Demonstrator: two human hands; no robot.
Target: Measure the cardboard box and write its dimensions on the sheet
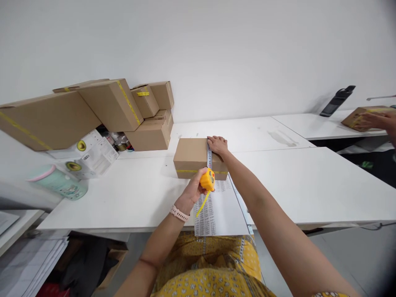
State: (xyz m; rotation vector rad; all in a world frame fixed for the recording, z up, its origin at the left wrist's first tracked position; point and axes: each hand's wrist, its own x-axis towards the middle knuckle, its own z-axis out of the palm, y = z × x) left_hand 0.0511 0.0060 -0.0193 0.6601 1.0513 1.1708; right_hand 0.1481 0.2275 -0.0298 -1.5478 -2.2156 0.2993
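A small brown cardboard box (190,154) with a yellow tape stripe sits on the white table (123,198). My left hand (194,190) is closed round a yellow tape measure (208,180) at the box's near edge. Its white blade (209,156) runs across the box top to the far edge. There my right hand (218,145) presses the blade's end down with curled fingers. A printed sheet of paper (218,210) lies on the table in front of the box, under my left hand.
Several larger cardboard boxes (108,103) are stacked at the back left, with white avocado-printed cartons (89,154) and a mint tumbler (58,181) lying below. At far right another person's hand (375,120) rests on a box (360,116); a black bottle (337,101) leans on the wall.
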